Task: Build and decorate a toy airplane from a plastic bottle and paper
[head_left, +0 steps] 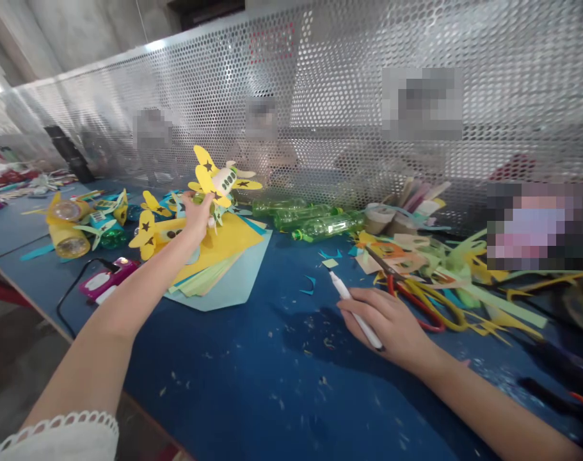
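My left hand [196, 216] is stretched out far over the table and grips a craft airplane [220, 179] made from a bottle with yellow star-marked wings, holding it up above a stack of yellow and pale green paper sheets [224, 259]. My right hand [386, 323] rests on the blue table [253, 378] with its fingers closed around a white marker [354, 309], tip pointing away from me. Red-handled scissors [411, 298] lie just beyond that hand.
More finished yellow planes [151, 234] and bottle crafts [70, 225] sit at the left. Empty green bottles [320, 224] lie at the back by tape rolls [380, 218]. Paper scraps [464, 269] heap at the right. A pink device [107, 276] with a black cable nears the left edge. A perforated metal screen [320, 96] stands behind.
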{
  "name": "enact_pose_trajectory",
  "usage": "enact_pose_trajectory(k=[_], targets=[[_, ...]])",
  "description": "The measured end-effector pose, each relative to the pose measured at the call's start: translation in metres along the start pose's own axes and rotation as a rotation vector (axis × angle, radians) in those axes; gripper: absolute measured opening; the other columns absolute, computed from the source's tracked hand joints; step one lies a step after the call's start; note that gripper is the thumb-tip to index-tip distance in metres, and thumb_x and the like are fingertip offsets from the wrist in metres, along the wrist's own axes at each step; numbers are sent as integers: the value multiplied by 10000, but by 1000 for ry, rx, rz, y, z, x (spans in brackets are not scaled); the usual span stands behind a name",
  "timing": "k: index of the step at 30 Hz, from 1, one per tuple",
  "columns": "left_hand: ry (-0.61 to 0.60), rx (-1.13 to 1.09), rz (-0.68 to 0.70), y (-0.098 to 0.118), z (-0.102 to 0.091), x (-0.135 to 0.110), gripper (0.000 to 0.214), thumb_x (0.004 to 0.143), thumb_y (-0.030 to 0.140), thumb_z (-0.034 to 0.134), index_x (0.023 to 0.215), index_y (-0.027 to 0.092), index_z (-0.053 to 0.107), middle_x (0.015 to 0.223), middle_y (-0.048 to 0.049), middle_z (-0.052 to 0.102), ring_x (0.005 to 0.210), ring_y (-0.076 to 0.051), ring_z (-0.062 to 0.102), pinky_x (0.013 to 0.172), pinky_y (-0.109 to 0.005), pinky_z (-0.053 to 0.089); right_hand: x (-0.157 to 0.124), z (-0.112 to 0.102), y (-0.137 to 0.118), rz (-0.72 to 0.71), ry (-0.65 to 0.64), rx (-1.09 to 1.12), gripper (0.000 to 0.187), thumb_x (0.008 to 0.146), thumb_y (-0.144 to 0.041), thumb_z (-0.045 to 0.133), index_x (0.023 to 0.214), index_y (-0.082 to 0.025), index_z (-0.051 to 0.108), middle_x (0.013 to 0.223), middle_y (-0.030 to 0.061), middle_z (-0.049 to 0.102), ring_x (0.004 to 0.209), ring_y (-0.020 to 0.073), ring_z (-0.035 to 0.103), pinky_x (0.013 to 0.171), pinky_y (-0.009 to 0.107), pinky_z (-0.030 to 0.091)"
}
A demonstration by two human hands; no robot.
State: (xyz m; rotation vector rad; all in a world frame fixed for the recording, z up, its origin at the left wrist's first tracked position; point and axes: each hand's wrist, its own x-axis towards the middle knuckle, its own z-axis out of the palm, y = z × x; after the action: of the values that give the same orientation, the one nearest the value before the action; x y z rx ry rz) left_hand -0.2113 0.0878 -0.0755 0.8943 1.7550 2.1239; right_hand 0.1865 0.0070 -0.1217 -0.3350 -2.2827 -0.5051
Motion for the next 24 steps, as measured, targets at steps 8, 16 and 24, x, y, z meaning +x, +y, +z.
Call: enact_pose_trajectory(k=[8, 16, 24], targets=[[82, 523, 139, 2, -14, 27, 497, 751, 217, 673, 1164, 183, 400, 1226, -161, 478, 1262, -319, 417, 1027, -453, 388, 1, 1, 0, 20, -7, 28, 90, 873, -144, 553, 937, -178, 606, 853, 75, 667, 707, 168, 664, 635, 282, 543], [-2, 791, 91, 1, -20, 55, 574, 811, 297, 611, 1301, 102, 384, 1245, -245, 510, 1215, -395, 493, 1000, -520, 395, 1, 2, -1, 19, -28, 15, 89, 888, -151, 535, 930, -176, 609, 857, 71, 677, 706, 164, 669, 637, 275, 536], [53, 801, 147, -16, -28, 62, 570, 786, 243, 625, 1313, 124, 445, 1344, -282, 437, 1287, -415, 422, 1027, -563, 340, 1, 5, 3, 20, -23, 38, 90, 901, -178, 518, 938, -206, 595, 853, 51, 679, 664, 152, 663, 606, 272, 531]])
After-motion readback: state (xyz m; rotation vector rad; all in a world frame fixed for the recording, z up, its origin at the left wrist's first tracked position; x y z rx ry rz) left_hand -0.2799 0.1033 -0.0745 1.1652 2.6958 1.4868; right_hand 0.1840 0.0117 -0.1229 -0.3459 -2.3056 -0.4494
